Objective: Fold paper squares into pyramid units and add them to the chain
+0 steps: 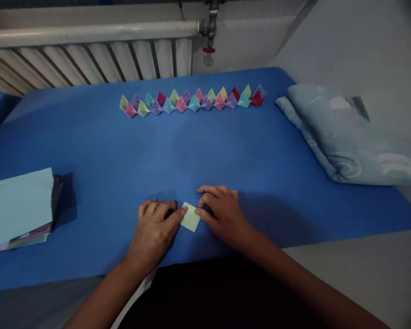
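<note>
L hand (154, 234) & R hand (226, 214): fingers bent, thumbs at opp. edges of sm. green paper (191, 221) btwn them; can't tell if pinching. Folded papers (181, 105) rowed well beyond fingers.

From my end of the feed I can read no text, label, brand or number, either at the fingers (210, 199) or away from them. The pale print on the folded cloth (342, 137), right of the fingers, gives me no legible letters.
</note>
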### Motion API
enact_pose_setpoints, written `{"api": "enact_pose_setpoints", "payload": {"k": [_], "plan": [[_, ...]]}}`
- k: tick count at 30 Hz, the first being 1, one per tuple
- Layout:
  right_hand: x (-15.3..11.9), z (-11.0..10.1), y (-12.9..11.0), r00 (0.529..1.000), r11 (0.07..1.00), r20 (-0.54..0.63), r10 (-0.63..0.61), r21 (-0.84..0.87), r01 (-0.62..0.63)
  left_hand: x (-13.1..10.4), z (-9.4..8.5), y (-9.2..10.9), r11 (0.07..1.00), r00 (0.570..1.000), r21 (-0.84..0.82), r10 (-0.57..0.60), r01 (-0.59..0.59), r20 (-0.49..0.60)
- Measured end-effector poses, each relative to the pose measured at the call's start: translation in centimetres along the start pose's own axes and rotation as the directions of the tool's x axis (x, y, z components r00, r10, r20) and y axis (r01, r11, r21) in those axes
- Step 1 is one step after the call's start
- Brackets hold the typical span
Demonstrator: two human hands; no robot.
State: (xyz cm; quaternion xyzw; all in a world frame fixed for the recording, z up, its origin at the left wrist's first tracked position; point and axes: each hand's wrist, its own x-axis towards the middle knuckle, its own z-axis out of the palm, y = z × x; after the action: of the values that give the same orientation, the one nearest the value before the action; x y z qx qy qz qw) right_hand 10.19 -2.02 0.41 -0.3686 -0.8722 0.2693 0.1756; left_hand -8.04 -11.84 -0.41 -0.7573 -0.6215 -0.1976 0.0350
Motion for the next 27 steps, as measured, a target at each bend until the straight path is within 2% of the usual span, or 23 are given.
{"api": "enact_pose_setpoints", "payload": {"k": [4, 8, 10, 12, 14, 17, 21, 23, 25, 26, 27], "plan": [[-0.1, -0.3, 0.1, 1.0, 1.0, 0.014, 0.026, 0.0, -0.026, 0.6, -0.7, 0.0, 1.0, 0.999, -0.018, 0.009, -0.008, 0.046], [0.2, -0.6, -0.1, 0.998, 0.999, 0.048, 0.048, 0.004, -0.048, 3.0, -1.8, 0.2, 0.998, 0.98, 0.009, 0.055, -0.058, 0.192], [0.3, -0.6, -0.2, 0.997, 0.998, 0.052, 0.063, 0.011, -0.064, 4.9, -2.2, 0.1, 0.992, 0.94, -0.011, 0.126, -0.129, 0.317], [0.2, -0.6, -0.1, 0.998, 0.998, 0.028, 0.06, 0.022, -0.06, 6.7, -2.4, 0.1, 0.985, 0.872, -0.034, 0.166, -0.17, 0.461], [0.0, -0.4, 0.1, 0.999, 0.999, -0.016, 0.041, 0.028, -0.04, 8.4, -2.5, 0.0, 0.988, 0.802, -0.048, 0.148, -0.148, 0.579], [-0.4, -0.1, 0.5, 0.996, 0.999, -0.082, 0.025, 0.033, -0.022, 10.0, -2.5, 0.3, 0.997, 0.712, -0.038, 0.075, -0.068, 0.698], [-0.6, 0.0, 0.7, 0.992, 0.998, -0.122, 0.015, 0.058, -0.008, 11.0, -2.6, 0.5, 0.999, 0.618, -0.029, 0.014, 0.014, 0.786], [-0.7, -0.1, 0.7, 0.99, 0.995, -0.137, 0.025, 0.098, -0.012, 11.1, -2.7, 0.0, 0.994, 0.605, -0.071, 0.004, 0.086, 0.797], [-0.8, -0.4, 0.7, 0.982, 0.983, -0.177, 0.066, 0.183, -0.033, 10.6, -3.0, -0.8, 0.944, 0.621, -0.19, -0.02, 0.27, 0.784], [-0.9, -0.6, 0.7, 0.975, 0.968, -0.202, 0.099, 0.247, -0.047, 10.2, -3.1, -1.2, 0.872, 0.634, -0.28, -0.043, 0.401, 0.772], [-1.0, -0.8, 0.6, 0.966, 0.945, -0.217, 0.14, 0.322, -0.065, 9.7, -3.3, -1.6, 0.753, 0.643, -0.375, -0.082, 0.541, 0.762]]}}
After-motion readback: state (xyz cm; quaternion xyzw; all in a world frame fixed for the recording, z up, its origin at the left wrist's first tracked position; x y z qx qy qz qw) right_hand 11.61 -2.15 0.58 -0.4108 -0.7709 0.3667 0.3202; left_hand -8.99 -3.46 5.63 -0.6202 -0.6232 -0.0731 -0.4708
